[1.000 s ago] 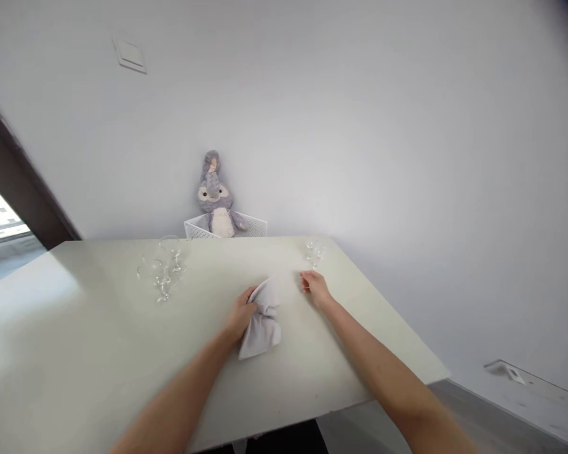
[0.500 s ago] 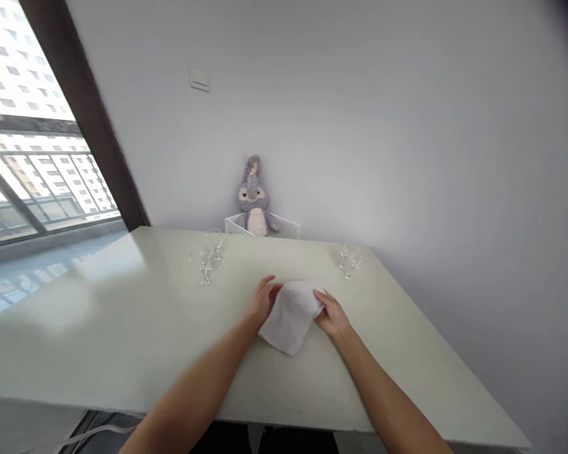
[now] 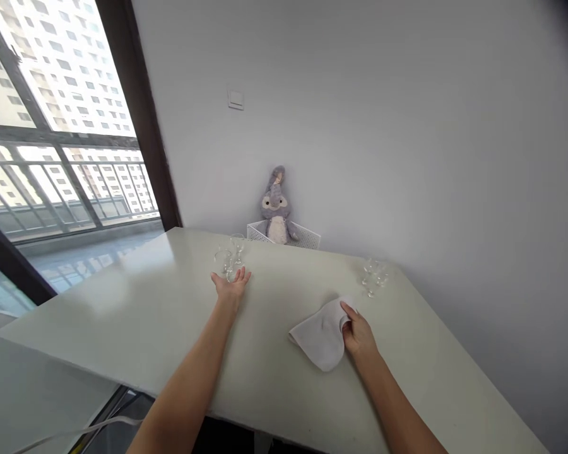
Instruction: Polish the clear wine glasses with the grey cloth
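Observation:
My right hand (image 3: pixel 358 331) is closed on a white cloth (image 3: pixel 320 334), which hangs to the left of it over the table. Fingers spread, my left hand (image 3: pixel 230 284) reaches forward at the near side of the clear stemmed glasses (image 3: pixel 227 257) on the left. The hand covers part of the nearest glass's foot; I cannot tell whether it touches the glass. Further right, beyond my right hand, stands another group of clear glasses (image 3: pixel 373 275).
The pale table (image 3: pixel 161 328) spreads out in front of me. Behind its far edge a grey plush toy (image 3: pixel 277 211) sits in a white perforated basket (image 3: pixel 307 237) against the wall. A white cable (image 3: pixel 85 431) runs at the lower left, and a window (image 3: pixel 76 126) is on the left.
My left hand has let go of the white cloth and moved left and forward to the glasses. The cloth now hangs from my right hand alone. The view has turned left.

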`<act>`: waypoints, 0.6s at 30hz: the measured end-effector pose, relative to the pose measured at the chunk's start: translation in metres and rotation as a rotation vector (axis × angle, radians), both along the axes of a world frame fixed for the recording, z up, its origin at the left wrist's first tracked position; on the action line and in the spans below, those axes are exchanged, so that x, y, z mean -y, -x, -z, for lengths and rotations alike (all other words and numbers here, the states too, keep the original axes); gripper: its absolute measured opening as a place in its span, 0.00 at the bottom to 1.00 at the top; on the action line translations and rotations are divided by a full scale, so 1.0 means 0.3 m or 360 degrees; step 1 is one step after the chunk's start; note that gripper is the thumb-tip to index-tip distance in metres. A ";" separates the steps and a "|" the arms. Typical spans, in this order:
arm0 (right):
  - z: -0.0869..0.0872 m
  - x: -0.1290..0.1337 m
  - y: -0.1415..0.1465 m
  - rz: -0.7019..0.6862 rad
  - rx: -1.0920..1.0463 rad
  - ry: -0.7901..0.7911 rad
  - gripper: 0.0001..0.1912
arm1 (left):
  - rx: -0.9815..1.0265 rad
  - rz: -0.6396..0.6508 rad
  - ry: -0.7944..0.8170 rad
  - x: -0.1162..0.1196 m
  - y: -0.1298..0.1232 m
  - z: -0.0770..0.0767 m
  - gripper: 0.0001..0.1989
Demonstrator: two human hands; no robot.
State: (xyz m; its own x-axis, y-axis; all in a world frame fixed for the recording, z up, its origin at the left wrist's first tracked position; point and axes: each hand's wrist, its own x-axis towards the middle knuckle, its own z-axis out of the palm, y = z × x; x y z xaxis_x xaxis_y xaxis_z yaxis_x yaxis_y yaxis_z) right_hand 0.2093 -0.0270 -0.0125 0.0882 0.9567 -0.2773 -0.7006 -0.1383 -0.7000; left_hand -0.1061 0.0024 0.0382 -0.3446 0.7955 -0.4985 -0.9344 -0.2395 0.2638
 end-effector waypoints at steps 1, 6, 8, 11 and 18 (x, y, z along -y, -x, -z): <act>0.002 0.000 0.002 -0.0007 -0.0003 -0.0006 0.16 | -0.0001 -0.0002 -0.0030 -0.012 0.008 0.002 0.36; -0.012 0.017 0.023 -0.0097 -0.0001 -0.0025 0.13 | -0.0097 -0.0017 -0.0097 -0.049 0.031 0.001 0.26; -0.027 0.030 0.035 -0.0163 0.0014 -0.0058 0.12 | -0.0135 -0.0025 -0.0064 -0.045 0.027 -0.008 0.20; -0.054 0.049 0.048 -0.0228 0.0016 -0.0141 0.11 | -0.0203 0.0008 -0.0087 -0.021 -0.022 -0.019 0.13; -0.111 0.086 0.071 -0.0186 -0.0040 -0.0262 0.06 | -0.0682 0.0620 -0.0613 0.078 -0.328 0.043 0.11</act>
